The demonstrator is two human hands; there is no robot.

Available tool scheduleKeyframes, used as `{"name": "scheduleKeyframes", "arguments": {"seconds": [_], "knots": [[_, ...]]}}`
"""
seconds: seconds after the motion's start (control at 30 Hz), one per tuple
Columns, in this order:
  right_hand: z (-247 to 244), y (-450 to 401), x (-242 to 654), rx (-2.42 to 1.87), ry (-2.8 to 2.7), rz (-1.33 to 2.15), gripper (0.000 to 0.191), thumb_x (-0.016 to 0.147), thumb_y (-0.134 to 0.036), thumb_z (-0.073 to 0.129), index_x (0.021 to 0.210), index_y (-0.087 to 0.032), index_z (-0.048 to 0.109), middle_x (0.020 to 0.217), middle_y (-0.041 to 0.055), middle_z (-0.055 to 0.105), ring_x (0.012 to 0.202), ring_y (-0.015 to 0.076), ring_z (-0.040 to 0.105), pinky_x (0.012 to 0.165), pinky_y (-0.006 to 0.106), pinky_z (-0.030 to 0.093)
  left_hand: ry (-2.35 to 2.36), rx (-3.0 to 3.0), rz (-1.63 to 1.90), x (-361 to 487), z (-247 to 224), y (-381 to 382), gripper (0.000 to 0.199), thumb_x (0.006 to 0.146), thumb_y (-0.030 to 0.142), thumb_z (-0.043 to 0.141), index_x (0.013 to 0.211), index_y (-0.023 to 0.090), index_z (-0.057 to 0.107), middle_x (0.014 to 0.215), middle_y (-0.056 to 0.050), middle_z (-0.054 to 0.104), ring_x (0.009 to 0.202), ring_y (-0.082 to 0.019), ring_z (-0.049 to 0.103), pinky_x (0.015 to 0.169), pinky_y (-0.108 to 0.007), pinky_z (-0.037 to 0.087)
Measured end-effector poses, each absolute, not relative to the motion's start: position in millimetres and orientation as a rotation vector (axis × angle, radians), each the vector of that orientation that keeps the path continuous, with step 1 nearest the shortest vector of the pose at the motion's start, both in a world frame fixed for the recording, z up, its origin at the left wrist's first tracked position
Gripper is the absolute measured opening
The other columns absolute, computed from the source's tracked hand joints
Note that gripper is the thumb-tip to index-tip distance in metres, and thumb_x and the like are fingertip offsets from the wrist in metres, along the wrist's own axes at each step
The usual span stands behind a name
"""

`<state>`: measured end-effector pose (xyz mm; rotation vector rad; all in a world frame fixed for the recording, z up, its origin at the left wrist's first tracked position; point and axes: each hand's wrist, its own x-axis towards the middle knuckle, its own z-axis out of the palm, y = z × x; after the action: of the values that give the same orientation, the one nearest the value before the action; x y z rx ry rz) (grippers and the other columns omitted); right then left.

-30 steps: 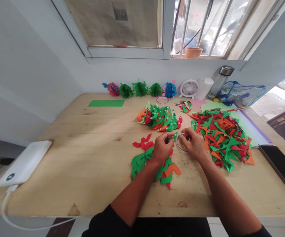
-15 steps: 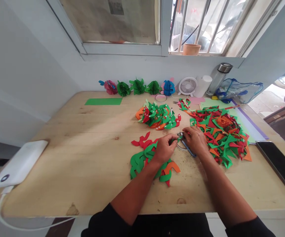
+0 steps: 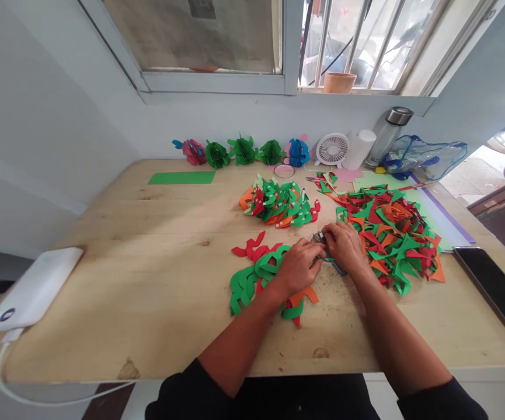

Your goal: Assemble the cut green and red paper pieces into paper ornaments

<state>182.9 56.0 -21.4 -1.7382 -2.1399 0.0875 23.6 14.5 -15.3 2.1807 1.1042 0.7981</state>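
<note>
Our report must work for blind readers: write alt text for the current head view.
A right hand grips a small tool, the left hand close beside it, over a wooden table. Cut paper shapes lie by the left hand, paper scraps are heaped to the right, and five paper figures line the back.

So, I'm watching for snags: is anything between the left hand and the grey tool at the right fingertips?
Nothing visible: the left hand sits right by the grey tool at the right hand. The loose green pieces lie off to the left.
</note>
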Motion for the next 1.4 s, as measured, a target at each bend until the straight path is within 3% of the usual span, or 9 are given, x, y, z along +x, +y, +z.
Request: {"name": "scheduleKeyframes", "arguments": {"seconds": [0.77,1.07,1.23,1.4], "knots": [[-22.6,56.4,181.0,-1.736,-2.0,0.267,0.011,0.077,-0.026,0.047,0.07,-0.02,0.053,0.074,0.0052,0.061,0.076,0.0202,0.052,0.069,0.031,0.036,1.079,2.163,0.812,23.1,-19.0,16.3,0.019,0.076,0.011,0.049,0.086,0.019,0.063,0.107,-0.004,0.065,0.099,-0.02,0.052,0.089,-0.033,0.043],[-10.8,54.9,183.2,-1.594,-1.671,0.672,0.017,0.076,-0.035,0.049,0.069,-0.019,0.053,0.063,-0.0002,0.054,0.06,0.0136,0.047,0.058,0.027,0.036,1.079,2.058,0.858,24.6,-17.1,14.9,0.019,0.076,0.011,0.049,0.084,0.019,0.065,0.105,-0.004,0.067,0.097,-0.02,0.054,0.089,-0.035,0.043],[1.7,50.2,179.0,-1.321,-1.309,1.056,0.024,0.069,-0.041,0.061,0.072,-0.019,0.054,0.062,-0.0022,0.051,0.058,0.011,0.045,0.054,0.024,0.038,1.161,1.505,1.116,22.8,-12.9,18.5,0.014,0.075,0.02,0.054,0.081,0.017,0.066,0.082,-0.003,0.068,0.074,-0.015,0.06,0.069,-0.027,0.048],[13.2,40.8,167.8,-1.168,-1.172,1.291,0.027,0.067,-0.043,0.066,0.073,-0.019,0.055,0.062,-0.0018,0.051,0.057,0.0104,0.045,0.052,0.023,0.038,1.047,0.928,1.274,19.6,-5.1,22.1,0.019,0.07,0.029,0.062,0.082,0.015,0.064,0.065,-0.001,0.064,0.054,-0.01,0.057,0.054,-0.023,0.047]]}}
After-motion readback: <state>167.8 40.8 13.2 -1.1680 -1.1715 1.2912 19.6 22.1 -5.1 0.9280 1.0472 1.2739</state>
